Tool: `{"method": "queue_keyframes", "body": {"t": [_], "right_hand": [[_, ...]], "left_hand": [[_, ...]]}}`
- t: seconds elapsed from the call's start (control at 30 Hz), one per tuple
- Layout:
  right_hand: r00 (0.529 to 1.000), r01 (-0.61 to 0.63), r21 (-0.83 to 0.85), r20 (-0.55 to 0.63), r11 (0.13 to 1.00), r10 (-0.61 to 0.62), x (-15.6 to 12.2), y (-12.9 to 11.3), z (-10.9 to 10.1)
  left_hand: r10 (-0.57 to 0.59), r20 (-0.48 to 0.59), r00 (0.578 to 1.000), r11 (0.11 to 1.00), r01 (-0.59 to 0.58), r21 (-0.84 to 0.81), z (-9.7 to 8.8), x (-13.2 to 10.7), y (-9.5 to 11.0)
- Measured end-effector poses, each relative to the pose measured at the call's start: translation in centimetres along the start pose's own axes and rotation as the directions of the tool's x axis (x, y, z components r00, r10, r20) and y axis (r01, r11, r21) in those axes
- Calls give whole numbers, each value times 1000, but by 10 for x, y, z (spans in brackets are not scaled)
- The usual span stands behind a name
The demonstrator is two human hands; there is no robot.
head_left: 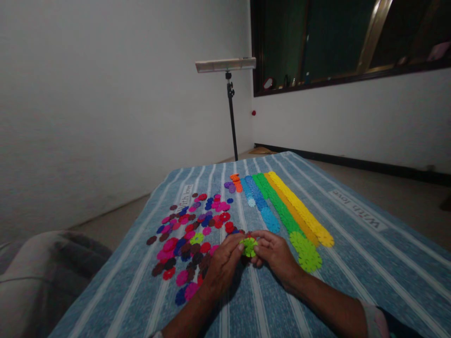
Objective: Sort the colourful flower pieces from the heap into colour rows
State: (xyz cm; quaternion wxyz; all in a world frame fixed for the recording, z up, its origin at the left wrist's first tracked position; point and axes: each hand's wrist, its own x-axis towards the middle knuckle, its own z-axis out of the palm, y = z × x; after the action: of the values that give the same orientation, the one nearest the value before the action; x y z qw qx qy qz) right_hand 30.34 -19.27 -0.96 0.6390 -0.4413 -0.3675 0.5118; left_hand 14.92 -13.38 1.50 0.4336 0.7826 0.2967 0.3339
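Note:
Between my two hands is a lime-green notched plastic disc [250, 247]. My left hand [225, 260] pinches its left side with thumb and fingers, and my right hand [273, 252] grips its right side. A loose pile of mixed discs [195, 246] in red, pink, blue, brown and purple lies to the left. One lime-green disc [197, 238] lies among them. To the right are overlapping rows of discs: a yellow row [299, 206], an orange-yellow row [292, 211], a green row [273, 199] ending in lime-green discs [308, 256], and blue discs [259, 197].
The discs lie on a striped blue cloth [134, 281] over a table. Short groups of orange discs [237, 183] and purple discs [230, 187] sit at the far end. Beyond stands a lamp on a black pole [231, 112]. Grey fabric [45, 277] is at the left.

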Motion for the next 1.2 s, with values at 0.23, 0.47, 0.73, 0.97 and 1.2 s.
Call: {"method": "queue_keyframes", "body": {"t": [0.23, 0.47, 0.73, 0.97, 1.2], "right_hand": [[1000, 5, -11, 28, 1000, -5, 0, 0, -3], [1000, -10, 10, 23, 1000, 10, 1, 2, -6], [998, -16, 6, 58, 1000, 15, 0, 5, -6], [990, 77, -155, 131, 985, -57, 1, -10, -14], [939, 344, -751, 272, 563, -211, -22, -80, -89]], "left_hand": [[-84, 10, 996, 996, 84, 13, 3, -1, 9], [-167, 54, 985, 977, 172, -126, 6, -2, 3], [-195, 37, 980, 977, 197, -79, 6, 0, 5], [-152, 57, 987, 988, 151, 17, 6, 0, 0], [-69, 122, 990, 978, 43, 203, 8, -2, 0]]}}
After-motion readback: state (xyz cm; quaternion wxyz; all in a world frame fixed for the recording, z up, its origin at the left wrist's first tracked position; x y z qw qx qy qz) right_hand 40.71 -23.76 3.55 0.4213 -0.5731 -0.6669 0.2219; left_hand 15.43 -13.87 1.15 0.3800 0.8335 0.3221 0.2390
